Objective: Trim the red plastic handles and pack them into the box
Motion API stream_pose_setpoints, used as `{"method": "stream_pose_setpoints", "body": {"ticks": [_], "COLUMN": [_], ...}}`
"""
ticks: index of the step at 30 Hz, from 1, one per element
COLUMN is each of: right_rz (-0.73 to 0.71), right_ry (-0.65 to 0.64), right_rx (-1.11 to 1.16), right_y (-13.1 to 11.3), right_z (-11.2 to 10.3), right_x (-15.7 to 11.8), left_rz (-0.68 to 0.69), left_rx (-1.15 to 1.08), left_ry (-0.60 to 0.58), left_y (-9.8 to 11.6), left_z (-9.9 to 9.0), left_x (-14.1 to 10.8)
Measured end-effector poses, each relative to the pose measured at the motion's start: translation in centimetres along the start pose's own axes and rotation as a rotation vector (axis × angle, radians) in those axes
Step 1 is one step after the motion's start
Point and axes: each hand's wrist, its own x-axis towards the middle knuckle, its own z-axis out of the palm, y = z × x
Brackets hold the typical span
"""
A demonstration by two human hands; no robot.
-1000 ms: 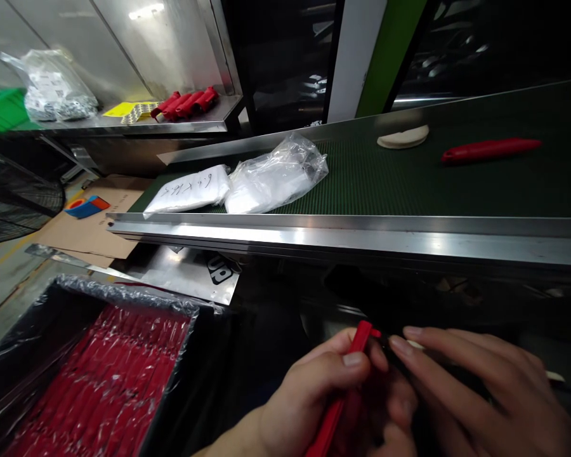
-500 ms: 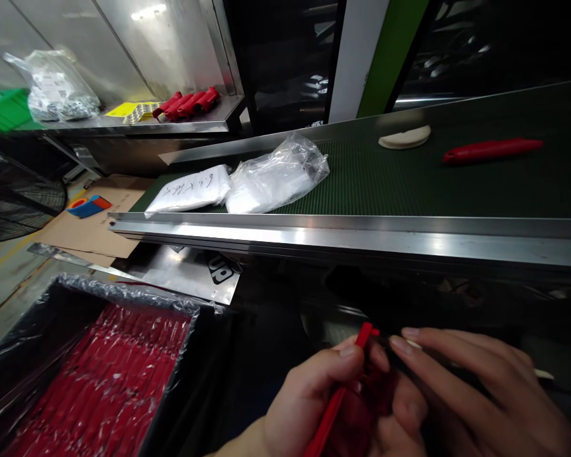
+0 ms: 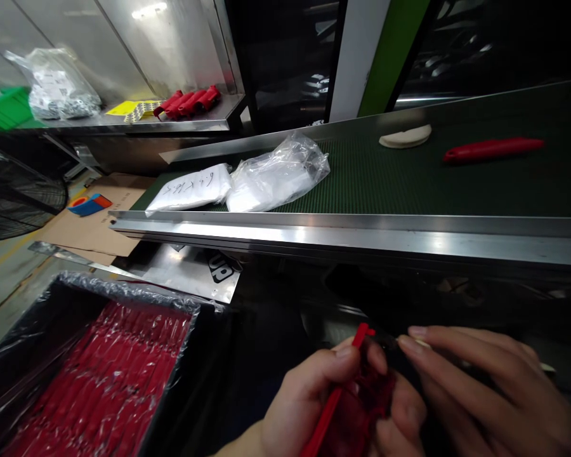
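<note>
My left hand [image 3: 309, 393] is closed around a red plastic part [image 3: 333, 412], its thumb pressed on the upright edge. Just to the right, my right hand [image 3: 495, 387] has thumb and index fingertip pinched together on a small pale piece, too small to make out fully. A gap separates its fingertips from the red part. Beyond both hands, a red elongated piece [image 3: 492, 150] and an off-white curved pad [image 3: 405, 136] lie on the green conveyor belt [image 3: 361, 184].
Two packs of white bags [image 3: 190, 188] [image 3: 278, 178] lie on the belt behind its metal rail [image 3: 337, 235]. At lower left stands a plastic-lined box [image 3: 71, 285] of red parts. A steel shelf [image 3: 181, 124] holds red pieces; a fan [image 3: 19, 187] is at far left.
My right hand has moved slightly right, widening the gap to the red part. My left hand keeps its hold, the part shifted a little left.
</note>
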Motion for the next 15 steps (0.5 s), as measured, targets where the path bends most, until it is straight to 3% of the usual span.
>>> {"method": "stream_pose_setpoints", "body": {"ticks": [4,15], "right_rz": [-0.014,0.003], "right_ry": [-0.027,-0.041], "right_rx": [0.004,-0.014], "right_y": [-0.09,-0.41], "right_z": [-0.20,-0.01], "right_x": [0.12,0.08], "left_rz": [-0.042,-0.070], "left_rx": [-0.006,-0.086], "left_ry": [0.084,0.114], "left_y": [-0.02,0.02], "left_z": [-0.12,-0.22], "left_x": [-0.16,-0.07]}}
